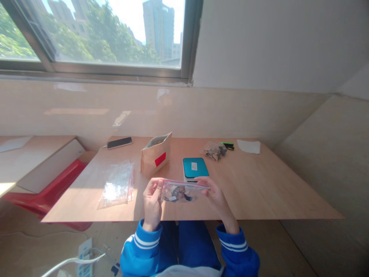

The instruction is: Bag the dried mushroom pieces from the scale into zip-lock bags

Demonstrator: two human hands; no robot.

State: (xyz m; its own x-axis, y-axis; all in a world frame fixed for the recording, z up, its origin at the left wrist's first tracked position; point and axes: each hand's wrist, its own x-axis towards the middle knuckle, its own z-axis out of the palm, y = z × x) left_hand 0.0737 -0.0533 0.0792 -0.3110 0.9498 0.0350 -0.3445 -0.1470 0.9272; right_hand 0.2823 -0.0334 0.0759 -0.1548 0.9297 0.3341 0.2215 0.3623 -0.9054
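Sunlight from a window falls across a wooden table standing against a tiled wall. The left hand grips one upper corner of a transparent zip-lock bag, thumb in front; the right hand pinches its other end. Held by both ends, the red zip strip is probably being kept taut and level while the dark and pale pieces hang beneath it; whether it is sealed cannot be told. The bag lies directly between the two hands, touching both. Just beyond the right hand sits a teal-topped scale, presumably kept central for easy reach. An open kraft pouch stands beyond the left hand, likely gusseted to stay upright. Flat zip-lock bags lie left of that hand; a filled bag rests beyond the right.
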